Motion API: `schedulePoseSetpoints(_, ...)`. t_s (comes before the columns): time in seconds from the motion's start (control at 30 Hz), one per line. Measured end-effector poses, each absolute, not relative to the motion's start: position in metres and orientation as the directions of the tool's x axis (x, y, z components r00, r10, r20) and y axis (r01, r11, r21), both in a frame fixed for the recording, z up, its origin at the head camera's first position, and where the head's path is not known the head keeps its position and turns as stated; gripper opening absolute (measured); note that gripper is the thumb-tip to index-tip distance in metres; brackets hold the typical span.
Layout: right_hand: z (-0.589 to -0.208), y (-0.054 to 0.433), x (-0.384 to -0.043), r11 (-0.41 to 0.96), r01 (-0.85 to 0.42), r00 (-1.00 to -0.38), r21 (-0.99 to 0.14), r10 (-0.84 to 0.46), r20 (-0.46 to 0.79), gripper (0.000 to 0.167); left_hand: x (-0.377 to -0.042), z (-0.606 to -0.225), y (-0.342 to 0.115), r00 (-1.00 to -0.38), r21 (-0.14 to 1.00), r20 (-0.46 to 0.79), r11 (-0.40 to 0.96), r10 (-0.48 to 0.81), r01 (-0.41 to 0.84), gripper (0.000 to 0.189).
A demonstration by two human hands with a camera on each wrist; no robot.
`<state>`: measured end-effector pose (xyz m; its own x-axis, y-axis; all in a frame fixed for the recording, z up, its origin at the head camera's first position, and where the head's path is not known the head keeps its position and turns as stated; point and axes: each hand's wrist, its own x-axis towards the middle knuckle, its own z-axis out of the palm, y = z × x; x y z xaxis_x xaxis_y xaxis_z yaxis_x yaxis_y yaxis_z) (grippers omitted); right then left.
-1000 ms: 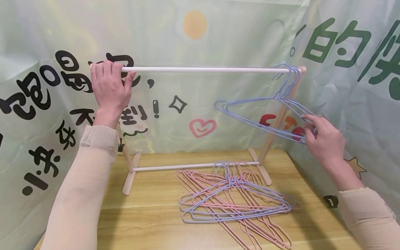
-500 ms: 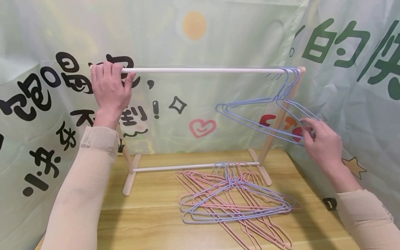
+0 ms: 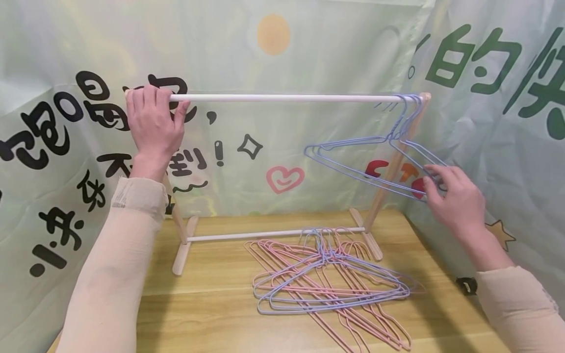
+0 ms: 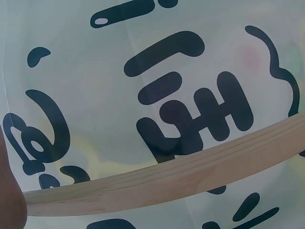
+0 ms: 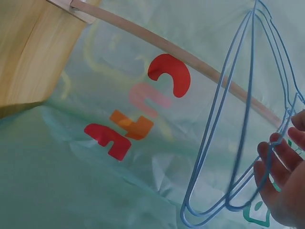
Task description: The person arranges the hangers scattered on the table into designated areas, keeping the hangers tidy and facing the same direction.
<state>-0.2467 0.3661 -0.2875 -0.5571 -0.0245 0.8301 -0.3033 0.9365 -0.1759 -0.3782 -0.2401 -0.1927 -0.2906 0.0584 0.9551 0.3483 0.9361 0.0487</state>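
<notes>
In the head view my left hand (image 3: pixel 154 120) grips the upper left corner of a small clothes rack, with its fingers over the white top bar (image 3: pixel 282 98) and its thumb lower down. Several blue wire hangers (image 3: pixel 353 142) hang by their hooks at the bar's right end. My right hand (image 3: pixel 459 201) pinches the right end of the front blue hanger. In the right wrist view the fingers (image 5: pixel 271 155) touch the hanger's wire at its rounded end. The left wrist view shows a wooden rack post (image 4: pixel 167 176), with only a sliver of the hand at the left edge.
Pink wire hangers (image 3: pixel 304 287) and blue wire hangers (image 3: pixel 287 312) lie crossed in a pile on the wooden table (image 3: pixel 212 314). The rack's lower white bar (image 3: pixel 238 236) runs behind the pile. Printed cloth (image 3: pixel 229 44) surrounds the table's back and sides.
The front blue hanger's hook has come down onto the top bar. My right hand has shifted slightly left with the hanger. The left hand has kept its place.
</notes>
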Motion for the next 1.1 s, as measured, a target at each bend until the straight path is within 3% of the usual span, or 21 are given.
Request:
schedulePoseSetpoints(0.37, -0.311, 0.352, -0.226, 0.886, -0.43, -0.482, -0.172, -0.064, 0.874, 0.038, -0.379, -0.193, -0.239, -0.301, 0.073, 0.953, 0.93, 0.042, 0.361, 0.056)
schedulePoseSetpoints(0.73, -0.366, 0.327, -0.216, 0.784, -0.59, -0.51, -0.193, -0.177, 0.841, 0.05, -0.379, -0.192, -0.243, -0.315, 0.06, 0.948, 0.939, 0.052, 0.338, 0.054)
schedulePoseSetpoints(1.1, -0.419, 0.312, -0.21, 0.747, -0.612, -0.668, -0.261, -0.312, 0.676, 0.07, -0.377, -0.192, -0.239, -0.302, 0.062, 0.952, 0.937, 0.047, 0.344, 0.053)
